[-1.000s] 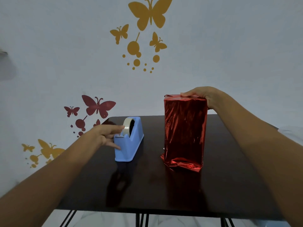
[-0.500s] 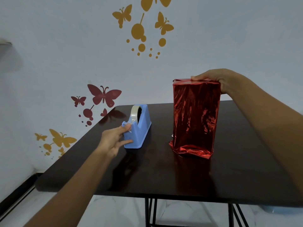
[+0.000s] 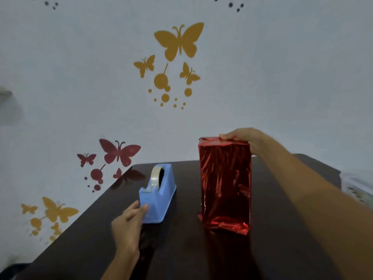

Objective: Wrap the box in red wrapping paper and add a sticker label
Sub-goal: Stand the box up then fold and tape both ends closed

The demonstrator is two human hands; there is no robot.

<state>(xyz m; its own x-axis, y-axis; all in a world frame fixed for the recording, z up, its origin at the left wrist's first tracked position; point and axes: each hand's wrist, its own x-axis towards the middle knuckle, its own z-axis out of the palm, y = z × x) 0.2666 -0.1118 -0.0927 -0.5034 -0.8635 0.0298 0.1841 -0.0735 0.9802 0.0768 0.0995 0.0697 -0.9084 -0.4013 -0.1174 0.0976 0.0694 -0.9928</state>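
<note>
Low on the wall at the far left sit yellow butterfly decals [image 3: 56,210], with red butterfly decals [image 3: 119,152] above them and to their right. A bigger cluster of yellow butterflies [image 3: 178,42] spreads higher up near the middle.

The left forearm comes up from the bottom edge over the dark table [image 3: 181,249], with the back of the left hand [image 3: 128,224] facing the camera. Its fingers [image 3: 144,208] reach forward, held close together, and their tips touch the near end of a blue tape dispenser [image 3: 159,201]. I cannot tell whether they pinch a strip of tape or only rest against the plastic.

The dispenser stands on the table with its long side running away from the viewer. A roll of clear tape [image 3: 155,176] sits upright in its slot.

To the right of the dispenser, and apart from it, is the box [image 3: 225,184]. It stands upright on one end near the middle of the table, covered in shiny red wrapping paper. The paper is creased along the front and bunched loosely at the bottom edge.

The right arm stretches in from the lower right corner, rising across the table. The right hand [image 3: 244,137] sits on the box's top right corner, fingers curled over the upper edge and holding it steady.

At the far right edge, a pale, blurred thing [image 3: 357,184] lies beyond the table's corner.
</note>
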